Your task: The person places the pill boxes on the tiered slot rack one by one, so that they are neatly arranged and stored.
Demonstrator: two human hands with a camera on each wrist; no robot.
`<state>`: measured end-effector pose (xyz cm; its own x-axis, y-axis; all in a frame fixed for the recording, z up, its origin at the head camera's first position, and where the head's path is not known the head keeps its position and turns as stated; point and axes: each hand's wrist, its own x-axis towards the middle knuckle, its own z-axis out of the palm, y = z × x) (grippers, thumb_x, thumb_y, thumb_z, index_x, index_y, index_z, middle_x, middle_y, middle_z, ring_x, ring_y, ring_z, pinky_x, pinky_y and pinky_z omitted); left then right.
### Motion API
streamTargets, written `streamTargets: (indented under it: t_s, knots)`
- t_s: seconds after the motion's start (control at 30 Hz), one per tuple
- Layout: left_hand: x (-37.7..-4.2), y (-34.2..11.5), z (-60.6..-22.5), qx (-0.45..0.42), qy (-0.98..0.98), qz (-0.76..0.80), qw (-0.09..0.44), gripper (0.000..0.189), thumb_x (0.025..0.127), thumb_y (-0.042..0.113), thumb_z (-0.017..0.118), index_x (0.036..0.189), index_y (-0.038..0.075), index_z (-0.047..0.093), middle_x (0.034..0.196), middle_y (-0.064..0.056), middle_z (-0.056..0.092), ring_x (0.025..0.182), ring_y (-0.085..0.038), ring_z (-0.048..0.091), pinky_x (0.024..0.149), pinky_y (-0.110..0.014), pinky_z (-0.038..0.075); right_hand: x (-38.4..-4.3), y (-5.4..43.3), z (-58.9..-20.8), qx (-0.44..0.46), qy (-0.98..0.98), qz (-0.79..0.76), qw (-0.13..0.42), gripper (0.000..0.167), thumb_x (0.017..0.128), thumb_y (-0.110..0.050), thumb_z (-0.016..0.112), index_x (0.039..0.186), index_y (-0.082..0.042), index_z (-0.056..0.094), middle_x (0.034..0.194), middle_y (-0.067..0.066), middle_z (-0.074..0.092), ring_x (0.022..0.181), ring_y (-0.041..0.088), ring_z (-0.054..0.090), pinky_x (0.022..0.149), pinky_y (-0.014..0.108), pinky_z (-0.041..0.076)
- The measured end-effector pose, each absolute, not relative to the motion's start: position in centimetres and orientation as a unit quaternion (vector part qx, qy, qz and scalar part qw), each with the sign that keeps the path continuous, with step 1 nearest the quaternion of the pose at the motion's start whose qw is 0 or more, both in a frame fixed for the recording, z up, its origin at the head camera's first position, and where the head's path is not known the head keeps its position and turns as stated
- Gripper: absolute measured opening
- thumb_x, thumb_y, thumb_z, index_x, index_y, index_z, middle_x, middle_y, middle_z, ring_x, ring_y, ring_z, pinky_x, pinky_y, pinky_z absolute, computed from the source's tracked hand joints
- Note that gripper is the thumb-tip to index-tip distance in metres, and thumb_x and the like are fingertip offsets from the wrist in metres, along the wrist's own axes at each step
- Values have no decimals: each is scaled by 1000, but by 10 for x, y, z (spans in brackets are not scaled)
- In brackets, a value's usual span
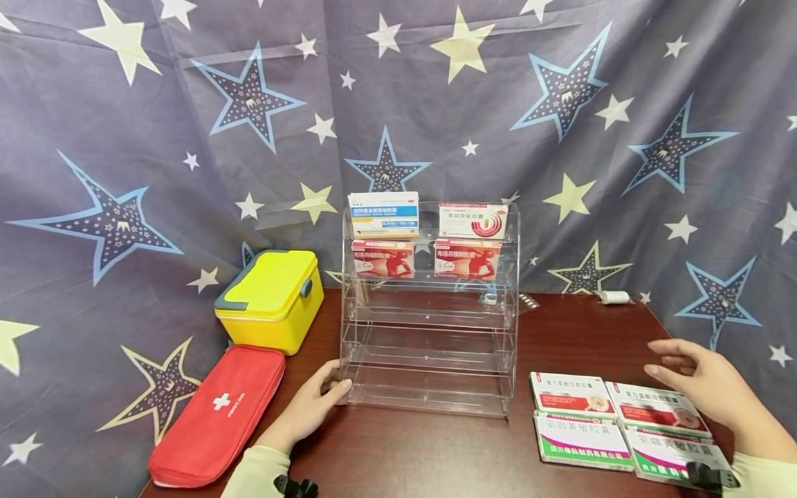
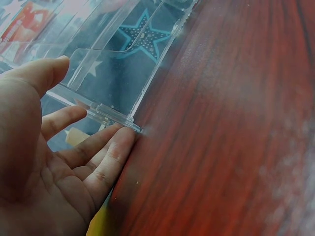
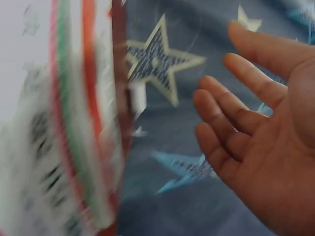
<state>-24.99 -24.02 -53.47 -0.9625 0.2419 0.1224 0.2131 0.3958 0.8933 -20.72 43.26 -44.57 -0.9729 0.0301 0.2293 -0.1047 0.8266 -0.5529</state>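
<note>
My left hand [image 1: 313,402] is at the lower left corner of a clear acrylic tiered display rack [image 1: 429,401]. In the left wrist view, fairly straight fingertips [image 2: 118,140] touch the rack's bottom edge, and the thumb stands apart from them. The rack's upper tiers hold a blue-and-white medicine box [image 1: 385,216], a white-and-red medicine box [image 1: 473,221] and two red medicine boxes. My right hand [image 1: 703,380] hovers at the right with loosely spread fingers and nothing in them. Beside it lie red-and-white medicine boxes [image 1: 569,393] and green-and-white medicine boxes [image 1: 582,443].
A yellow lidded box [image 1: 268,290] and a red first-aid pouch [image 1: 218,415] sit left of the rack. Toward the back right of the dark red table [image 1: 436,456] lie a small white roll [image 1: 615,297] and a blister strip [image 1: 528,302]. A star-patterned curtain [image 1: 423,104] hangs behind.
</note>
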Motion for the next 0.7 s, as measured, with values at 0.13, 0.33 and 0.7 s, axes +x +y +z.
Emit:
streamTargets:
  t_s: [0.13, 0.33, 0.7]
  knots:
    - [-250, -241, -535, 143, 830, 539, 15, 47, 107, 30, 64, 148, 11, 52, 122, -15, 64, 107, -27, 66, 85, -30, 57, -205, 453, -467, -2, -951, 298, 76, 64, 94, -36, 81, 137, 7, 60, 132, 36, 60, 108, 41, 67, 70, 22, 51]
    - [-249, -241, -535, 142, 824, 548, 16, 47, 107, 29, 63, 149, 11, 51, 122, -17, 63, 106, -28, 67, 86, -32, 58, -207, 470, -481, -14, -959, 284, 7, 79, 94, -46, 79, 142, 11, 53, 140, 45, 48, 122, 63, 48, 85, 71, 48]
    - [-250, -240, -536, 138, 828, 543, 19, 45, 107, 30, 64, 148, 13, 52, 120, -15, 63, 104, -27, 68, 85, -32, 58, -205, 479, -491, 11, -967, 252, -21, 72, 88, -35, 85, 137, 10, 58, 129, 39, 59, 112, 53, 58, 84, 65, 50]
